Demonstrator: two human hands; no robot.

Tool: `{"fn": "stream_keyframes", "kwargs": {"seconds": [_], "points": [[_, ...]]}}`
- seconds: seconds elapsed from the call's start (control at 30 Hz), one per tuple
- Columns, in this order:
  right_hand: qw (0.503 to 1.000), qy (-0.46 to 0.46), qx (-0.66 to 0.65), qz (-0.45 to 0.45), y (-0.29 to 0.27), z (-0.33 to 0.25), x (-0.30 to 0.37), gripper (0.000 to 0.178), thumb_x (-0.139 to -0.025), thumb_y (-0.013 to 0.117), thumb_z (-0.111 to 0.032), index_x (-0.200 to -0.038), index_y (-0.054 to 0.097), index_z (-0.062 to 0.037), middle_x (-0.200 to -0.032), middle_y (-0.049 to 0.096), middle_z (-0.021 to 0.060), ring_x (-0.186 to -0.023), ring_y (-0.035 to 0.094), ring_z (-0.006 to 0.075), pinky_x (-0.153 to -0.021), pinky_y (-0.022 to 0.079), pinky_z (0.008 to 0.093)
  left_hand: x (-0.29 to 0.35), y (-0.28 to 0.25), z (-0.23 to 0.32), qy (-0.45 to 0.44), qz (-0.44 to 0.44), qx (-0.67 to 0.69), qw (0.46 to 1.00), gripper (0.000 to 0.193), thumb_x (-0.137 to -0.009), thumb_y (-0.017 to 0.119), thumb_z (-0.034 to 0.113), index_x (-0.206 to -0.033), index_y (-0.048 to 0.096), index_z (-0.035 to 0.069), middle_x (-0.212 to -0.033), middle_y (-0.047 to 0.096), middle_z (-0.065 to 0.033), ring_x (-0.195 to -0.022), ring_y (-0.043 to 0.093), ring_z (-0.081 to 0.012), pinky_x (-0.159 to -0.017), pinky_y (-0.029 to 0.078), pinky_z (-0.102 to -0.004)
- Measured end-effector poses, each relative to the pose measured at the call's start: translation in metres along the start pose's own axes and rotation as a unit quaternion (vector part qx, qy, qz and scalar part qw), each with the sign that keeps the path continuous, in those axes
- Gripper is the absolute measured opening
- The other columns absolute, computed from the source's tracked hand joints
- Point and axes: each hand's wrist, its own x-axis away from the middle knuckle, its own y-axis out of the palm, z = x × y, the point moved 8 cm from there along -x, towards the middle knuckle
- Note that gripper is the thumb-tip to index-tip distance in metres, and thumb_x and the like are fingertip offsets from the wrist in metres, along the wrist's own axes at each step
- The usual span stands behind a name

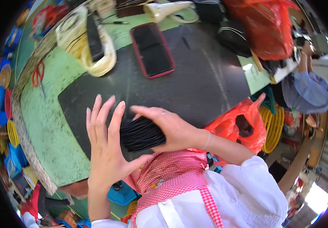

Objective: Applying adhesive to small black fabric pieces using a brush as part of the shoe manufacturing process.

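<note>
A thick stack of thin black layered pieces (143,135) is held at the near edge of the table, in front of the red checked apron. My right hand (177,131) wraps round its right side, fingers over the top. Just left of the stack, my left hand (109,152) is raised with its fingers stretched and apart. The left thumb points toward the stack's lower edge; whether it touches cannot be made out. What exactly the black pieces are, I cannot tell.
A dark mat (194,68) covers much of the green table (46,125). On it lies a phone in a red case (153,49). Red-handled scissors (38,76), a cream coiled bundle (99,66) and red plastic bags (268,26) lie around. Another person (308,91) sits at right.
</note>
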Motion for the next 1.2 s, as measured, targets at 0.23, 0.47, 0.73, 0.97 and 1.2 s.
{"fn": "stream_keyframes", "kwargs": {"seconds": [0.23,0.47,0.73,0.97,1.2], "points": [[0.997,-0.001,0.052,0.059,-0.056,-0.001,0.020,0.067,-0.068,0.082,-0.016,-0.129,0.055,-0.0093,-0.116,0.063,0.0119,-0.109,0.060,0.0315,-0.096,0.048,0.0416,-0.024,0.036,0.009,-0.061,-0.138,-0.054,0.987,0.110,-0.055,0.088,0.012,-0.149,0.032,0.008,-0.124,0.052,-0.0165,-0.113,0.055,-0.0367,-0.096,0.047,-0.0439],[0.727,0.260,0.332,0.542,-0.303,0.084,0.187,0.023,-0.092,0.068,-0.024,-0.099,0.061,-0.0034,-0.085,0.063,0.0064,-0.069,0.056,0.0151,-0.065,0.046,0.0281,-0.010,0.034,-0.003,-0.057,-0.065,-0.009,0.996,0.080,-0.057,0.088,0.013,-0.126,0.049,0.006,-0.119,0.059,-0.0151,-0.105,0.061,-0.0371,-0.084,0.053,-0.0417],[0.716,0.245,0.376,0.535,-0.335,0.106,0.212,0.020,-0.091,0.069,-0.023,-0.088,0.066,-0.0026,-0.081,0.065,0.0059,-0.075,0.061,0.0145,-0.071,0.047,0.0283,0.011,0.035,-0.032,-0.102,-0.026,0.078,0.991,0.077,-0.059,0.090,0.014,-0.124,0.050,0.005,-0.112,0.062,-0.0149,-0.100,0.065,-0.0323,-0.089,0.051,-0.0380],[0.808,0.067,-0.115,0.574,-0.331,0.112,0.188,0.009,-0.095,0.062,-0.011,-0.096,0.060,-0.0022,-0.096,0.070,0.0100,-0.084,0.066,0.0152,-0.083,0.051,0.0262,0.061,0.035,-0.096,-0.257,0.145,0.379,0.877,0.086,-0.058,0.094,0.024,-0.128,0.048,0.003,-0.115,0.060,-0.0081,-0.107,0.061,-0.0223,-0.095,0.049,-0.0359],[0.898,0.238,-0.298,0.221,-0.148,0.048,0.049,0.011,-0.097,0.057,-0.011,-0.088,0.052,-0.0078,-0.071,0.056,0.0007,-0.050,0.038,0.0029,-0.046,0.026,0.0197,0.070,0.083,-0.091,-0.266,0.148,0.729,0.613,0.090,-0.063,0.090,0.032,-0.135,0.045,0.001,-0.127,0.058,-0.0077,-0.116,0.058,-0.0213,-0.099,0.048,-0.0365]]}}
